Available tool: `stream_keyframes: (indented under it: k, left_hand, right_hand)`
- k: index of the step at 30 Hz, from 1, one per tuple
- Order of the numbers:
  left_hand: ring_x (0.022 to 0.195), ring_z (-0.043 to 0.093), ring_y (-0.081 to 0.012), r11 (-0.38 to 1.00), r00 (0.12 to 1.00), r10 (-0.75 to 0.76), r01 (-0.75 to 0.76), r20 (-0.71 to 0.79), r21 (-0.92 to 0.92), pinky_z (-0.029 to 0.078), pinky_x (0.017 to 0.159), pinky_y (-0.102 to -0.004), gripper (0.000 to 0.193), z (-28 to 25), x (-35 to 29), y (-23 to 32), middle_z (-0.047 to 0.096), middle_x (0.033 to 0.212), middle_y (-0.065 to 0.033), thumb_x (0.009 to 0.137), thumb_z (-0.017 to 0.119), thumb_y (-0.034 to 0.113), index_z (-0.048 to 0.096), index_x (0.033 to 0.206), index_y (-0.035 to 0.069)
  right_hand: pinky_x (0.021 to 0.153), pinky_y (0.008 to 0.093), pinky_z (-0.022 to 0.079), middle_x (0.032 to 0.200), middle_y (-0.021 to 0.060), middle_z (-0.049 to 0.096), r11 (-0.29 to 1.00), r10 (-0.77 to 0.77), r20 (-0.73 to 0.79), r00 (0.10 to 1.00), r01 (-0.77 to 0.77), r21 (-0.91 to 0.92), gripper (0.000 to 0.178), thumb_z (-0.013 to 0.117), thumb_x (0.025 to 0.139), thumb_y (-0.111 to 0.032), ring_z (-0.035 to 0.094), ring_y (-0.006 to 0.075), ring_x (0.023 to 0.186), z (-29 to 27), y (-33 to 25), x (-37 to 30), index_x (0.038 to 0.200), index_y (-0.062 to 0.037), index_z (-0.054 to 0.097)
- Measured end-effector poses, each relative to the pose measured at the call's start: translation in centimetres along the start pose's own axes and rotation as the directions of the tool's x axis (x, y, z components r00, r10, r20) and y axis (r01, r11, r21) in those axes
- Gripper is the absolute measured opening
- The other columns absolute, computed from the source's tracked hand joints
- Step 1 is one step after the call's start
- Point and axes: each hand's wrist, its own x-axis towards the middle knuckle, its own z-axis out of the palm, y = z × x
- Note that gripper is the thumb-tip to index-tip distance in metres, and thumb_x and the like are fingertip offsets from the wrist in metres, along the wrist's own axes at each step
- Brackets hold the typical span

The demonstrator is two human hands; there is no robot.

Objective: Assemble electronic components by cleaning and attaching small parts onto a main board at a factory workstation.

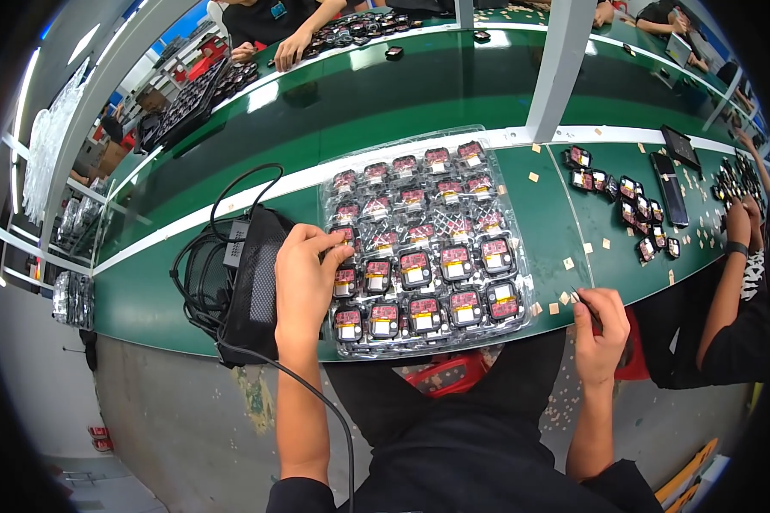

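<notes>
A clear plastic blister tray (522,295) lies on the green bench, its pockets filled with rows of small black square devices (415,268) showing red circuit boards and white-and-yellow parts. My left hand (306,275) is at the tray's left edge, thumb and fingers closed around one of these devices in a left-column pocket; the fingers partly hide it. To the right of the tray, my right hand (601,333) is closed on a thin dark tool, which looks like tweezers, its tip above the bench. Small tan square pieces (565,298) lie near that tip.
A black mesh bag (261,265) with coiled cable stands left of the tray. Loose devices (640,209) and a black box (669,190) lie at right, beside a co-worker's arm (727,291). A grey post (559,73) rises behind the tray. Across the belt another person handles devices.
</notes>
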Motion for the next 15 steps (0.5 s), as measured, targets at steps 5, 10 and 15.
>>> stream_keyframes:
  k: [5, 10, 15]
  left_hand:
    - [0.085, 0.065, -0.029, 1.0, 1.0, 0.016, -0.016, -0.013, 0.027, 0.051, 0.078, -0.038, 0.021, -0.2, 0.1, 0.4, 0.065, 0.094, -0.0132, 0.08, 0.082, 0.007, 0.078, 0.099, -0.003]
    - [0.103, 0.065, -0.0296, 0.997, 0.998, -0.023, 0.019, 0.054, 0.079, 0.052, 0.088, -0.0372, 0.024, -0.5, -0.7, 1.4, 0.063, 0.118, -0.0167, 0.088, 0.077, 0.009, 0.076, 0.11, -0.001]
    - [0.133, 0.047, -0.0419, 0.978, 0.979, 0.157, -0.136, -0.131, 0.16, 0.04, 0.111, -0.0476, 0.04, 0.9, -3.8, 4.6, 0.05, 0.144, -0.0226, 0.089, 0.078, 0.014, 0.068, 0.126, 0.001]
  right_hand:
    - [0.06, 0.0272, 0.048, 0.097, 0.011, 0.065, 0.999, 0.019, -0.034, 0.999, -0.021, -0.03, 0.014, 0.068, 0.092, 0.004, 0.063, 0.017, 0.073, 0.0, 0.1, 0.5, 0.105, 0.004, 0.07]
    - [0.068, 0.0398, 0.054, 0.102, 0.0165, 0.064, 0.968, 0.124, 0.0, 0.992, -0.121, -0.218, 0.02, 0.063, 0.093, 0.001, 0.067, 0.0343, 0.077, 0.0, 3.5, 3.4, 0.113, 0.0022, 0.068]
    - [0.076, 0.0521, 0.055, 0.113, 0.0206, 0.06, 0.782, 0.242, -0.126, 0.962, -0.271, -0.561, 0.051, 0.064, 0.096, -0.019, 0.069, 0.0427, 0.086, 1.0, 6.0, 6.5, 0.142, -0.0045, 0.049]
